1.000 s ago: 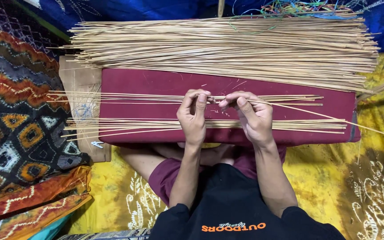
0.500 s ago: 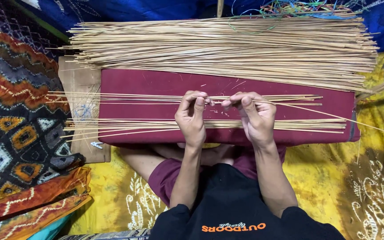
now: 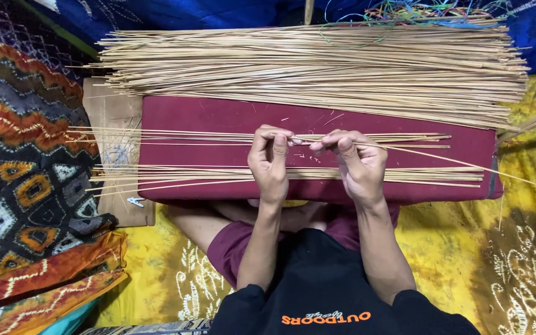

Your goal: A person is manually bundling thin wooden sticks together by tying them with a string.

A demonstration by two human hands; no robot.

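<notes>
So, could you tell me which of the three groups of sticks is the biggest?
The large heap of sticks along the far edge of the maroon cushion; the two groups lying on the cushion are thin, sparse rows.

Hemmed in on the far side by a thick heap of thin bamboo sticks (image 3: 317, 71) lying crosswise just beyond the maroon cushion (image 3: 218, 118). Across the cushion, two thinner rows of sticks: an upper row (image 3: 175, 134) and a lower row (image 3: 187, 174), with a bare maroon strip between them, open to the left of the left hand (image 3: 271, 162). More bare maroon between the upper row and the heap. Crossed on the right by one long stick (image 3: 466, 164) slanting out past the cushion's edge from the right hand (image 3: 358, 164). Open yellow patterned cloth (image 3: 485, 260) at lower right; folded patterned fabrics (image 3: 20, 186) crowding the left
</notes>
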